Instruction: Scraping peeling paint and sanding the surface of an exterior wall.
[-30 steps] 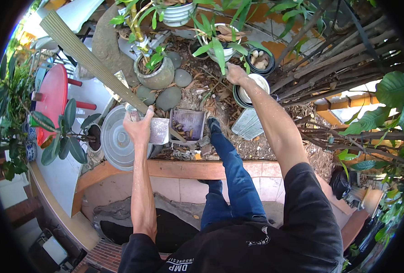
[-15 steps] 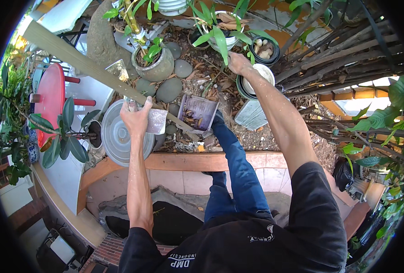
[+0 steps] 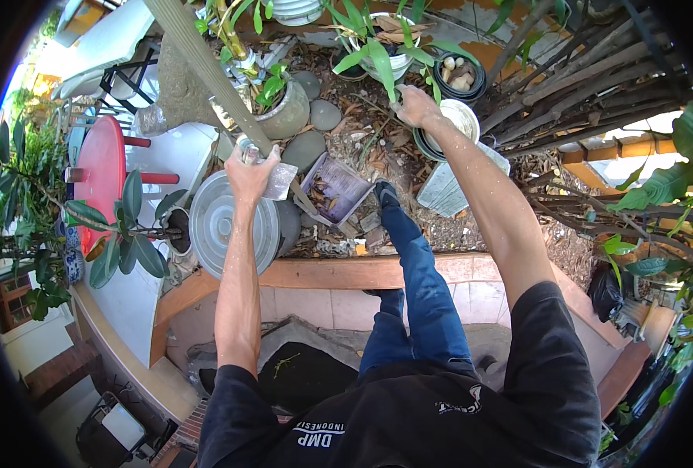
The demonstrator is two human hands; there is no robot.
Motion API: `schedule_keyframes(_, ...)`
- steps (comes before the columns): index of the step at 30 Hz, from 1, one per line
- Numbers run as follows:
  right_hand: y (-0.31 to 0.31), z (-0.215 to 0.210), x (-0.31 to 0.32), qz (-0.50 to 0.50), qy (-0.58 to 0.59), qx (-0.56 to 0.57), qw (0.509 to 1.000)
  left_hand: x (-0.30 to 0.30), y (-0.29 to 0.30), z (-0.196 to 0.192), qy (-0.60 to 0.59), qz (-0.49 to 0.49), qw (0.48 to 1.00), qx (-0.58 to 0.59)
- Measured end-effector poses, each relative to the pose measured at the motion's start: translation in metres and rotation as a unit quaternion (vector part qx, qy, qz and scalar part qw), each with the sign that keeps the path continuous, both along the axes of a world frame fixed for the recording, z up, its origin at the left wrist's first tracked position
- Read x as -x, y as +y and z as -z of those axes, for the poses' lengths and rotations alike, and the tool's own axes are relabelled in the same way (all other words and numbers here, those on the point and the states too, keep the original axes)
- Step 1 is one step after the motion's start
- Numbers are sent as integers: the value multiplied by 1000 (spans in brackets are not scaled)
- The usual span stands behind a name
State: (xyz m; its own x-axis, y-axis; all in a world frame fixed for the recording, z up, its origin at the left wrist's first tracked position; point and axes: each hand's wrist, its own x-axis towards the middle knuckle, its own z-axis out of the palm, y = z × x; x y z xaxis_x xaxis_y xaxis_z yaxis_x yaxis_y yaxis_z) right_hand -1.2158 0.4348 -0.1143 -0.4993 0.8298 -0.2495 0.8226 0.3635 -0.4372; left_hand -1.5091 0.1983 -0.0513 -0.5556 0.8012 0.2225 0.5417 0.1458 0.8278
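Note:
My left hand (image 3: 250,173) is closed round a long wooden pole (image 3: 210,72), which slants from the upper left down past the hand. A flat grey plate (image 3: 281,181) sticks out beside the palm, and something clear shows at the fingers. Below that hand lies a round grey lid (image 3: 233,230). My right hand (image 3: 418,107) is pinched by the tip of a long green leaf (image 3: 380,66); whatever its fingertips hold is hidden. The leaf belongs to a plant in a white pot (image 3: 397,64). A white-topped bucket (image 3: 462,123) stands under my right wrist.
A purple-grey square tray (image 3: 354,187) with dry leaves sits between my hands. Left are a grey planter (image 3: 288,117) and a red round table (image 3: 101,168). Cut branches (image 3: 565,93) are stacked right. A dark pot (image 3: 465,87) holds pale round things. An orange-brown ledge (image 3: 323,273) runs in front.
The wooden pole has swung steeper, its upper end moving right. My left hand is slightly higher and further right. The right hand keeps its place by the leaf. The whole view has shifted a little.

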Motion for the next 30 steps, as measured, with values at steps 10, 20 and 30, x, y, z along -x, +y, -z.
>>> schedule_keyframes(10,-41,-35,-20,-20,108,-61,992,-18,2,-14,-36,-32,999,12)
schedule_keyframes(20,-155,-44,-147,300,266,-79,913,-45,-5,-16,-63,-31,997,1)
schedule_keyframes(30,-139,23,-223,352,175,-91,915,-68,-19,-29,-30,-106,994,19)
